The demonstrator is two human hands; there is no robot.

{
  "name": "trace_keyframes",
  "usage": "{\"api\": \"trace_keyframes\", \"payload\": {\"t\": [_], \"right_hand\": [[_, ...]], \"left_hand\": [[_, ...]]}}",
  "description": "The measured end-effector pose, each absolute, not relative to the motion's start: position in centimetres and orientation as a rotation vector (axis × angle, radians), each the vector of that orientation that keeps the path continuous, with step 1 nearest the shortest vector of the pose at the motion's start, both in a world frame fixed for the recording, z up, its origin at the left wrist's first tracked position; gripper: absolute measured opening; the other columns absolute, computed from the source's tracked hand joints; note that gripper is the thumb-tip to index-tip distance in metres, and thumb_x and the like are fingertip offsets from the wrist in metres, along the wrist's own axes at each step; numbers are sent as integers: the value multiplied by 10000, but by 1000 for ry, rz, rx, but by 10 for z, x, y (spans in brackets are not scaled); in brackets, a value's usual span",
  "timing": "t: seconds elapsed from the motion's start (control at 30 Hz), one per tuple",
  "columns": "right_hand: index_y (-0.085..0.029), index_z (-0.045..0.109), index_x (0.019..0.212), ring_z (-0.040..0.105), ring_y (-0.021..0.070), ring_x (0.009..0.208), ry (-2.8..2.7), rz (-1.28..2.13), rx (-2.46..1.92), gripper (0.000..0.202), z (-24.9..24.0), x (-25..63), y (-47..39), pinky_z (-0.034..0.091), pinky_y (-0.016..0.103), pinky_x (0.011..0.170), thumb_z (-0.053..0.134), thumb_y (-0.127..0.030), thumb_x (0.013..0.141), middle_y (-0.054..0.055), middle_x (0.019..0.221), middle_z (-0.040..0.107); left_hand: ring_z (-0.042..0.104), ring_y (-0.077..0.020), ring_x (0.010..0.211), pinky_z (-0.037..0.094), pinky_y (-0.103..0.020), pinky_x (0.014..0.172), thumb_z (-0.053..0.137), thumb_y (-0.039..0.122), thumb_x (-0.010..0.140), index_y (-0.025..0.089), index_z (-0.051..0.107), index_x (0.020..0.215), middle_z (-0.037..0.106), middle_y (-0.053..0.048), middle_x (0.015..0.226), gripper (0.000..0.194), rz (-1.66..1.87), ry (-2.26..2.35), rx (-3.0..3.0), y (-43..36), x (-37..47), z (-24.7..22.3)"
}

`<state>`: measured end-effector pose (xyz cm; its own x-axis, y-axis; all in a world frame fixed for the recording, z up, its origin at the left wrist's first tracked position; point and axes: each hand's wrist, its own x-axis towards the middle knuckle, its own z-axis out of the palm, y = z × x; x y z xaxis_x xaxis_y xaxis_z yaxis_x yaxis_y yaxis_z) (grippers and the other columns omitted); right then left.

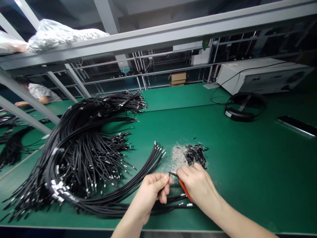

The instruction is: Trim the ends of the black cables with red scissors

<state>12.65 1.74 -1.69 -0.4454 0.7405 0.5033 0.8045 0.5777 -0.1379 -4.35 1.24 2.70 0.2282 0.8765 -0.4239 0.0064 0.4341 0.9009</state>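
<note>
My left hand (156,186) is closed in a pinch on the tip of a black cable, most of which the fingers hide. Wrapped in my right hand (195,181) are orange-handled pliers (186,191), their metal jaws pointing left and meeting the cable tip at my left fingertips. A bundle of black cables (109,206) curves beneath my left hand, some ends emerging below my right hand. Just beyond my hands lies a heap of short black offcuts (196,153), beside a patch of pale, wispy scraps (178,155).
A big pile of black cables (86,142) with silvery ends covers the left of the green table (237,158). At right lie a black ring-shaped object (239,115), a phone-like slab (296,125) and a white box-shaped device (260,77). A grey shelf beam (158,41) crosses above. Another person (43,92) sits far left.
</note>
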Motion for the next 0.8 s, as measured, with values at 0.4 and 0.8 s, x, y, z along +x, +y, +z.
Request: {"api": "trace_keyframes", "payload": {"t": [0.4, 0.8], "right_hand": [[-224, 601, 962, 599, 171, 736, -1976, 311, -1402, 174, -8, 134, 16, 348, 267, 679, 454, -317, 957, 14, 903, 697], [-230, 593, 729, 607, 195, 622, -2376, 460, -1536, 167, 3, 141, -5, 358, 275, 587, 632, -350, 838, -6, 721, 679]], "left_hand": [[425, -34, 365, 280, -155, 399, 644, 445, 774, 111, 645, 736, 563, 22, 516, 337, 689, 1265, 1032, 5, -41, 19], [528, -267, 824, 427, -400, 760, 460, 254, 889, 168, 623, 903, 593, -86, 896, 184, 464, 2318, 2206, -3, -83, -6]]}}
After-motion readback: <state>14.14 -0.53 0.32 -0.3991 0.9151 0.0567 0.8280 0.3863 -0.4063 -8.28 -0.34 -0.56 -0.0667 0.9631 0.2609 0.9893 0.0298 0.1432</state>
